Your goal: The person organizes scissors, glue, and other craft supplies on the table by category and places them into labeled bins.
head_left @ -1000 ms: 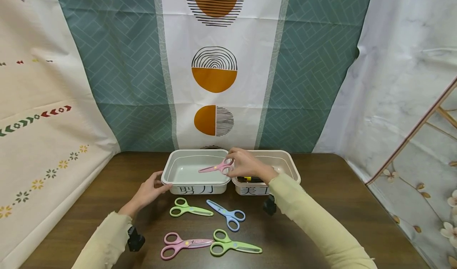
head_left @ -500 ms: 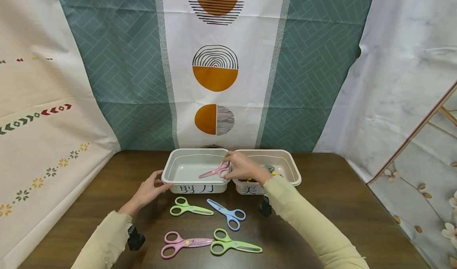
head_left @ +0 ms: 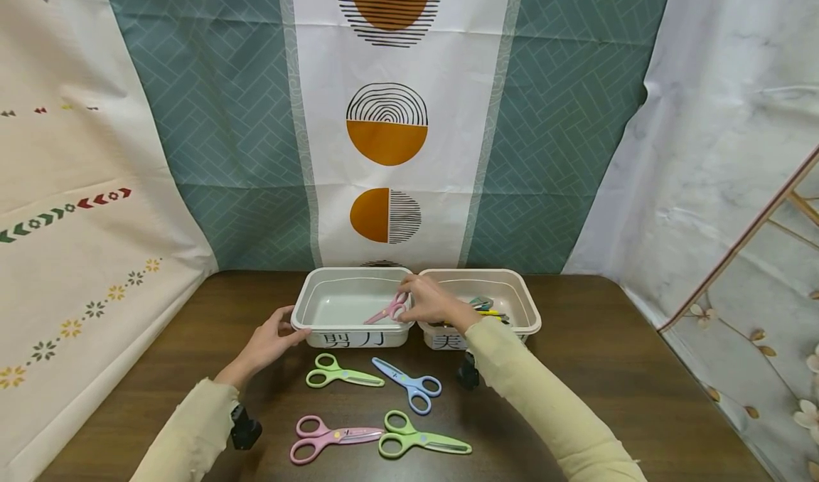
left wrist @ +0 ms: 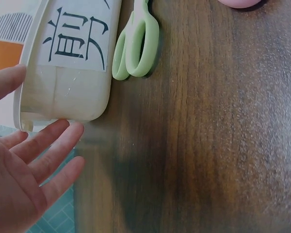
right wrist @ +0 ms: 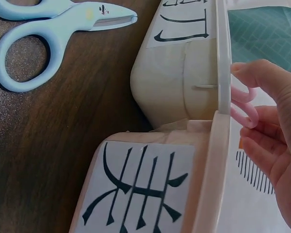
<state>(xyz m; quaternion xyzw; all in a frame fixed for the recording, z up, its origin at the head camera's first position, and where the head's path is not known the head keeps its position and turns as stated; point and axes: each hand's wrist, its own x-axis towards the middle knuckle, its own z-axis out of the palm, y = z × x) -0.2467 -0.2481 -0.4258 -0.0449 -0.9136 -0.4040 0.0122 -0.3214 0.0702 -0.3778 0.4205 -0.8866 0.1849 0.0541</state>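
Note:
My right hand (head_left: 427,301) pinches the handles of pink scissors (head_left: 386,311) inside the left beige bin (head_left: 307,325), their blades pointing down-left toward the bin floor. In the right wrist view the pink handles (right wrist: 243,105) show behind the bin rim, held by my fingers (right wrist: 266,111). My left hand (head_left: 271,340) rests against the left bin's near-left corner with fingers relaxed; the left wrist view shows my left fingers (left wrist: 43,145) beside the bin wall (left wrist: 68,73).
On the brown table (head_left: 608,368) lie green scissors (head_left: 339,373), blue scissors (head_left: 409,384), pink scissors (head_left: 329,438) and another green pair (head_left: 419,439). The right bin (head_left: 525,304) holds several small tools. Cloth backdrops hang behind.
My right hand has lowered the pink scissors further into the left bin, blades tilting down. The left hand has stayed at the bin's corner.

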